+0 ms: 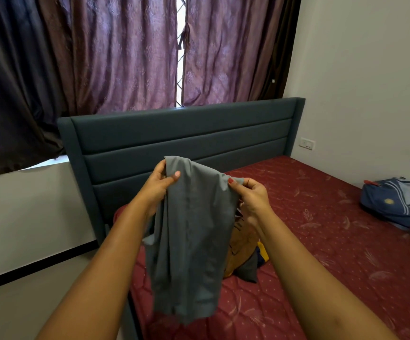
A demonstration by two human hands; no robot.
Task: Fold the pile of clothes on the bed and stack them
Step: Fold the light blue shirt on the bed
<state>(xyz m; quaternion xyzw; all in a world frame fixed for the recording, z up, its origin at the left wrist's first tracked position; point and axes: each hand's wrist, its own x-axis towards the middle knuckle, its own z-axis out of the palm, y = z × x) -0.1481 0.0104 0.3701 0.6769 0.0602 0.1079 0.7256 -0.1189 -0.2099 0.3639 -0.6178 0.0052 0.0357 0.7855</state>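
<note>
A grey garment [194, 231] hangs in the air over the near left part of the bed [321, 241]. My left hand [161, 186] grips its upper left corner, thumb over the cloth. My right hand [251, 196] pinches the upper right edge. The cloth drapes down loosely between my forearms. Behind it on the red mattress lies the pile of clothes [244, 251], showing orange, yellow and dark pieces, mostly hidden by the grey garment.
A dark padded headboard [179, 138] stands at the far side, with purple curtains [125, 57] behind it. A blue backpack [400, 202] lies on the mattress at the right, against the white wall. The bed's left edge runs beside a white wall.
</note>
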